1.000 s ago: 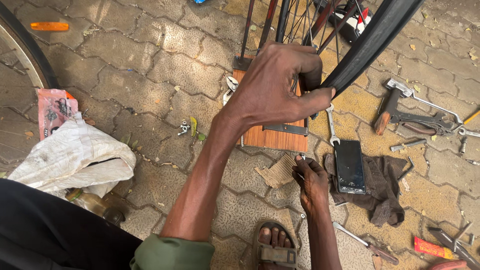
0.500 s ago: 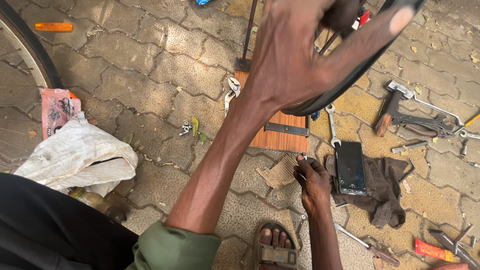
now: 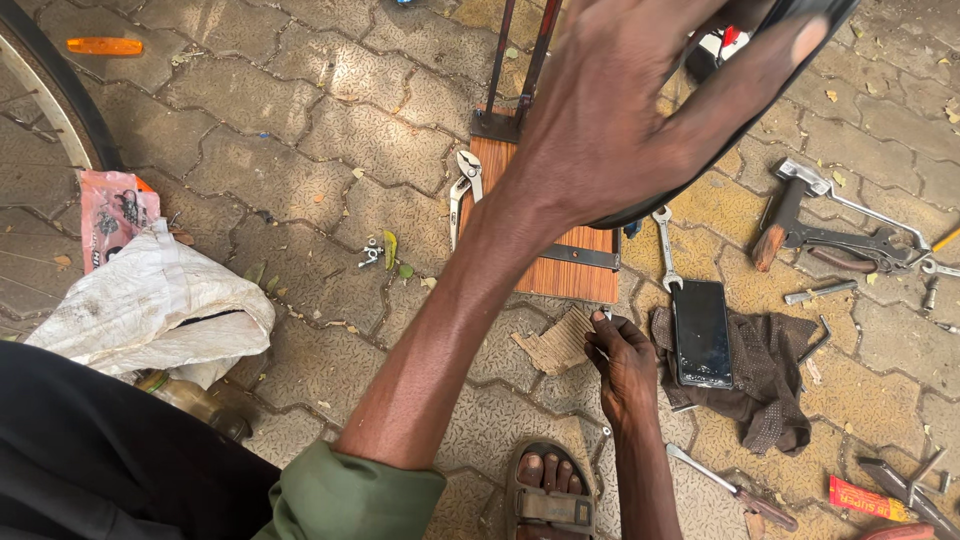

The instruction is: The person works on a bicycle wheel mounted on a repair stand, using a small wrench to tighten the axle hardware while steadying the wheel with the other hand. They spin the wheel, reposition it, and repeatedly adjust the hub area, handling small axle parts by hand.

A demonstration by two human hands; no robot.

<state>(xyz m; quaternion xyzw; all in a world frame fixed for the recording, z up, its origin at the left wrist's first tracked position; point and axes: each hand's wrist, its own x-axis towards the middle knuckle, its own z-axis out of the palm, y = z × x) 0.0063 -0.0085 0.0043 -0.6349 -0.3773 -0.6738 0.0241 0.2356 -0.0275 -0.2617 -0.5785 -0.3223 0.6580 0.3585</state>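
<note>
My left hand (image 3: 610,110) reaches up from a green sleeve and grips a black bicycle tyre (image 3: 725,160), fingers wrapped over its edge, close to the camera. Lower down, my right hand (image 3: 625,360) is closed on a small pale metal piece, which I cannot make out clearly. It hovers at the near edge of a wooden board (image 3: 560,270), beside a scrap of cardboard (image 3: 555,342). A black phone (image 3: 702,332) lies on a brown cloth (image 3: 765,385) just right of that hand.
On the paving lie pliers (image 3: 462,190), a spanner (image 3: 665,245), a hammer (image 3: 775,230) and a screwdriver (image 3: 730,485). A white sack (image 3: 150,305) sits at left under another bicycle wheel (image 3: 60,90). My sandalled foot (image 3: 545,490) is at the bottom.
My left hand has lifted the tyre upward and nearer the camera, so less of the tyre shows. My right hand has stayed by the cardboard.
</note>
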